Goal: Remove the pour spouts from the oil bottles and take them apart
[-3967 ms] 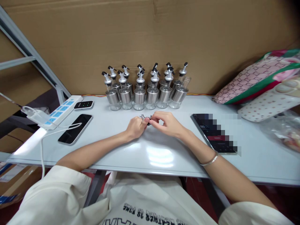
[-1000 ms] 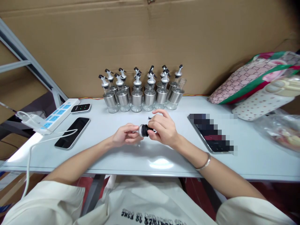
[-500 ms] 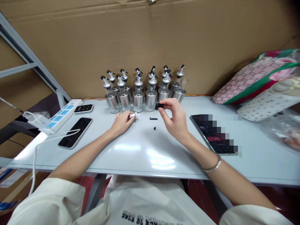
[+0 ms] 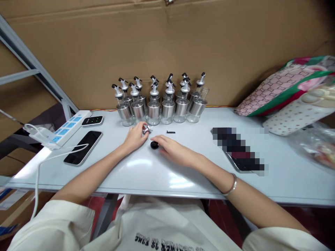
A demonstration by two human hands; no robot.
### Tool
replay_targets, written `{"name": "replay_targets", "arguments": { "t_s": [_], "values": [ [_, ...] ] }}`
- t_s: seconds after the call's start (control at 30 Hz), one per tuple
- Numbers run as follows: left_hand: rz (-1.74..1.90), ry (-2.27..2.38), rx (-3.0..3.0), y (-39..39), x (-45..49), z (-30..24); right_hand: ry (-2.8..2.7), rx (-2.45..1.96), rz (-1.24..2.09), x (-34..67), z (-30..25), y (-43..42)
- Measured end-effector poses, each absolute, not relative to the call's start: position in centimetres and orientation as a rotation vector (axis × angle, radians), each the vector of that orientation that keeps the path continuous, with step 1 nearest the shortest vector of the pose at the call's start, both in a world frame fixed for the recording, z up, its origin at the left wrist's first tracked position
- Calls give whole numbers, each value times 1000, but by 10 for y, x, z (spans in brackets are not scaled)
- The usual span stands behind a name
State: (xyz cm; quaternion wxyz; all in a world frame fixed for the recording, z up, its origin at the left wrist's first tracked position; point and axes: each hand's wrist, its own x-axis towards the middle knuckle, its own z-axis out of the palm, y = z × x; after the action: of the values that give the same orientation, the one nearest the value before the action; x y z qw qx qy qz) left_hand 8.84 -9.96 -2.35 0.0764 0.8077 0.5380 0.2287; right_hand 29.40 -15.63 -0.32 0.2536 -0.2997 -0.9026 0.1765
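Clearly, in the head view, both hands work near the middle of the desk (image 4: 183, 190), between its near edge and the bottles (image 4: 153, 110) along its far edge. The left hand (image 4: 134, 137) rests on the surface with its fingers clamped on a small silver spout piece (image 4: 146, 129). To its right and slightly nearer the front edge, a round black stopper (image 4: 154, 145) lies on the desk. The right hand (image 4: 172, 149) reaches over from the right, its fingertips overlapping the rim of that stopper; whether these fingers grip it or only touch it, I cannot tell. Just beyond the right hand, toward the far edge, lies a thin black strip (image 4: 171, 132), apart from both hands.

The bottles stand upright in two rows, glass with steel sleeves; most carry silver and black spouts, while the front one at the right end shows a bare glass neck. Toward the left edge of the desk are a white power strip (image 4: 67, 129), a small black-faced device (image 4: 92, 121) and a phone (image 4: 83, 147) with a white cable (image 4: 72, 148) across it. On the right part lies a dark device (image 4: 242, 163), partly pixelated. Near the far right corner, a pink patterned bag (image 4: 272, 90) leans beside a dotted white flask (image 4: 289, 116), with a clear plastic bag (image 4: 314, 144) nearer the front.
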Motion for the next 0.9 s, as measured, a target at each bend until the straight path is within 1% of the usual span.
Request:
{"name": "replay_targets", "arguments": {
  "t_s": [0.17, 0.33, 0.43, 0.57, 0.67, 0.73, 0.9],
  "values": [
    [732, 1611, 2431, -102, 89, -23, -2426, -847, 586, 295, 1, -161],
    [868, 1650, 2374, -100, 85, -19, -2417, -854, 559, 298, 7, -160],
    [1102, 1611, 2261, -95, 79, -14, -2405, -858, 539, 299, 10, -161],
    [1525, 1525, 2111, -84, 68, -2, -2373, -855, 508, 300, 15, -160],
    [1878, 1549, 1975, -70, 59, 9, -2346, -846, 478, 301, 18, -159],
    [2011, 1575, 1842, -57, 53, 15, -2328, -837, 457, 302, 19, -158],
    [1872, 1474, 1628, -21, 40, 21, -2300, -839, 430, 305, 19, -157]
  ]
}}
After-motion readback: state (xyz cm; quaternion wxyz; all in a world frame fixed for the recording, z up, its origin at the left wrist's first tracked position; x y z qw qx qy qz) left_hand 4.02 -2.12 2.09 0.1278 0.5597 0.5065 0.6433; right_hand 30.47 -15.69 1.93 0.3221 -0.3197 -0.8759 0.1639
